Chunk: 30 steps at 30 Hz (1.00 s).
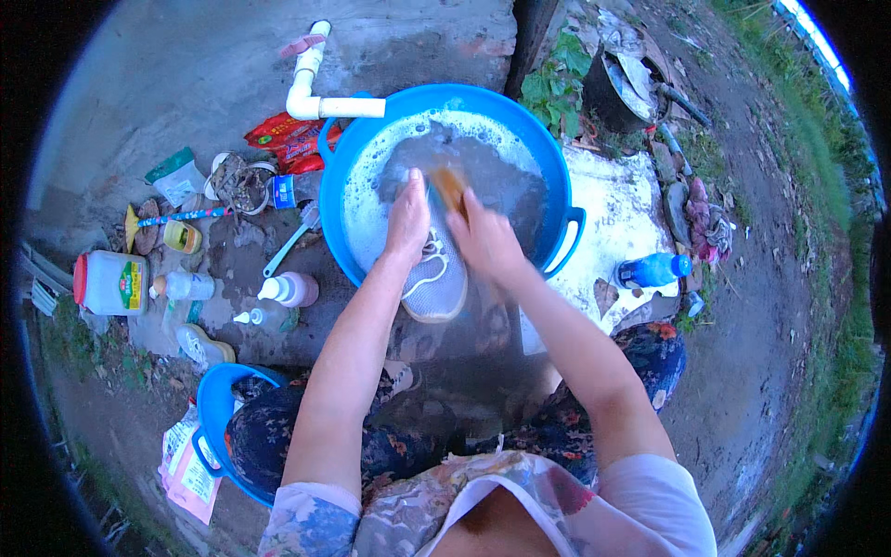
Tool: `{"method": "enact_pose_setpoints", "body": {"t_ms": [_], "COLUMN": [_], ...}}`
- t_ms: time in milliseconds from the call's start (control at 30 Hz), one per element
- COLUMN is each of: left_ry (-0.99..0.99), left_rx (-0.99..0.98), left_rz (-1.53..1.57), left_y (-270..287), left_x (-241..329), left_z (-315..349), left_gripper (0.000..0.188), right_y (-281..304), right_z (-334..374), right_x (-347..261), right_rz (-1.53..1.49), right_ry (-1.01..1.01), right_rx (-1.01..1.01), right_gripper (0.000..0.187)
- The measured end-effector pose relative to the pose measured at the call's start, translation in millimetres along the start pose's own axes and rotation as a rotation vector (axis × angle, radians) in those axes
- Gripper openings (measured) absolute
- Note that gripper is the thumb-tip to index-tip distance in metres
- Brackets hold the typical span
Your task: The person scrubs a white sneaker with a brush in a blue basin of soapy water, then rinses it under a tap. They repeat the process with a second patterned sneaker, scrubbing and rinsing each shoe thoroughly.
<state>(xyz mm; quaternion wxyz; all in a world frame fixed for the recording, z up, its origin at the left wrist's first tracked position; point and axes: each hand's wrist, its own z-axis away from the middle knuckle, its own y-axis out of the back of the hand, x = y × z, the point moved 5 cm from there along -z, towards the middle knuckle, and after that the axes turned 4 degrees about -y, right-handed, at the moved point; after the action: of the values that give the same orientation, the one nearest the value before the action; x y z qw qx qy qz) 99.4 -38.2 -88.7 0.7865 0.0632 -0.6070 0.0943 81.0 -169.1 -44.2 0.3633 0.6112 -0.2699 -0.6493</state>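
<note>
A grey sneaker (pixel 438 286) with white laces tilts over the near rim of a blue basin (pixel 560 162), its toe toward me. My left hand (pixel 408 219) grips the sneaker along its left side, thumb pointing away. In my right hand (pixel 488 243) is a brush with a wooden back (pixel 450 189), smeared by motion. It is held against or just beside the shoe's far right part; exact contact is blurred. Murky grey water (pixel 483 153) with white suds fills the basin. The shoe's far end is partly hidden by my hands.
A white pipe (pixel 339 108) reaches over the basin's far left rim. Left are a teal-handled brush (pixel 290 249), pump bottle (pixel 295 289), clear jug (pixel 113 283) and another sneaker (pixel 201 345). A smaller blue tub (pixel 215 408) stands by my left leg; a blue bottle (pixel 650 271) lies right.
</note>
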Motion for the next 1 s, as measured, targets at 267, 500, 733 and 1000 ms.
{"method": "enact_pose_setpoints", "body": {"t_ms": [267, 500, 733, 1000], "left_ry": [-0.017, 0.022, 0.098, 0.037], "left_rx": [-0.024, -0.087, -0.204, -0.238], "left_rz": [-0.134, 0.004, 0.188, 0.201], "left_y": [-13, -4, -4, -15], "left_x": [-8, 9, 3, 12], "left_z": [5, 14, 9, 13], "left_gripper": [0.078, 0.076, 0.085, 0.086], "right_y": [-7, -6, -2, -12], "right_z": [-29, 38, -15, -57], "right_x": [15, 7, -8, 58], "right_rz": [0.069, 0.081, 0.081, 0.089], "right_ry": [-0.097, 0.001, -0.003, -0.359], "right_rx": [0.033, -0.078, -0.008, -0.027], "right_gripper": [0.058, 0.059, 0.056, 0.054]}}
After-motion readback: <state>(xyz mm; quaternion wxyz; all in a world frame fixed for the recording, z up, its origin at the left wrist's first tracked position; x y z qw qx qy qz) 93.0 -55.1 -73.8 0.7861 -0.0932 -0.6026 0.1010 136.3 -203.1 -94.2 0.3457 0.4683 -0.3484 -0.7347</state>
